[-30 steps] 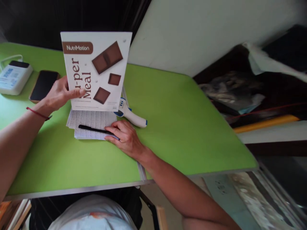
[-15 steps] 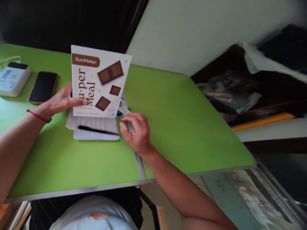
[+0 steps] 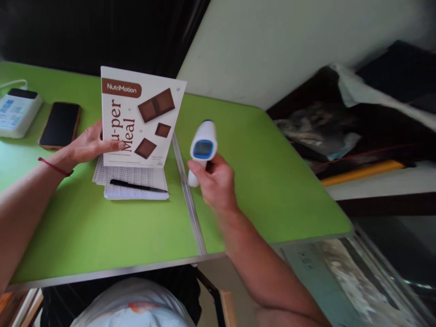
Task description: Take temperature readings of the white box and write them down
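Observation:
My left hand point(image 3: 93, 144) grips the left side of a white NutriMotion box point(image 3: 119, 122) printed with brown chocolate pieces, thumb across its front. The box stands tilted above a stack of printed paper sheets point(image 3: 131, 190), hiding their far part. On the sheets lies a black pen point(image 3: 138, 185). My right hand point(image 3: 220, 181) is closed round the handle of a white infrared thermometer point(image 3: 206, 131), held up over the table right of the box. Its small blue-framed screen faces me; most of the handle is hidden by my fingers.
A phone point(image 3: 60, 124) and a white device with a cable point(image 3: 18, 113) lie at the left of the green table point(image 3: 272, 195). A metal seam point(image 3: 190, 211) crosses the tabletop. Beyond the right edge is a cluttered shelf point(image 3: 316, 131) with a yellow bar point(image 3: 364, 173).
My right hand has brought the thermometer out from behind the box and moved it right, turning its screen toward me. My left hand and the box have barely moved.

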Tool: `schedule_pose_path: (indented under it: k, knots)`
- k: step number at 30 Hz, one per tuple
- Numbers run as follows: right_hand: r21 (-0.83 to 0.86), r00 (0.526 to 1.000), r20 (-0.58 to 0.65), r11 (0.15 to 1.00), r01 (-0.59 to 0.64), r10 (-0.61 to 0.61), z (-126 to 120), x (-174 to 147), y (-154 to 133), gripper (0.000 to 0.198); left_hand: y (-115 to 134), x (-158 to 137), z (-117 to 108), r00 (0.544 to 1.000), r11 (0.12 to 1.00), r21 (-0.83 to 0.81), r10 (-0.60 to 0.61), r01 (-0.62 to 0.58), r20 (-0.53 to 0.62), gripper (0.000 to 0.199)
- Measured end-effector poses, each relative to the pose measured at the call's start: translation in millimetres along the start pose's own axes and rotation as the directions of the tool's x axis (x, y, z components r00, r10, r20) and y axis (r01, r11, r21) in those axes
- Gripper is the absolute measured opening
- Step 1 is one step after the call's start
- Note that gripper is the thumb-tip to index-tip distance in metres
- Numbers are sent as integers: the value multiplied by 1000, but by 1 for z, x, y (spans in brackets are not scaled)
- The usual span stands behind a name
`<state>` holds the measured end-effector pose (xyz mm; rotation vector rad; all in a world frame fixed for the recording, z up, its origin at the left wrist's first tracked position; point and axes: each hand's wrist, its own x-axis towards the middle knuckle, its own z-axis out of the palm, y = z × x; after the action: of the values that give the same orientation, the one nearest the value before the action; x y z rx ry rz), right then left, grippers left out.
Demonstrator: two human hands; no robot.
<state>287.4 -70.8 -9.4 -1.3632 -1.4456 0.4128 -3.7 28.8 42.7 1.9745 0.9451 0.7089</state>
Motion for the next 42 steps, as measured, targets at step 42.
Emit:
schedule_pose_path:
  k: [42]
  knots:
    - [557, 768, 565, 546, -625, 302, 67, -30, -64, 40, -9, 4, 1, 999, 990, -135, 42, -44, -13, 54]
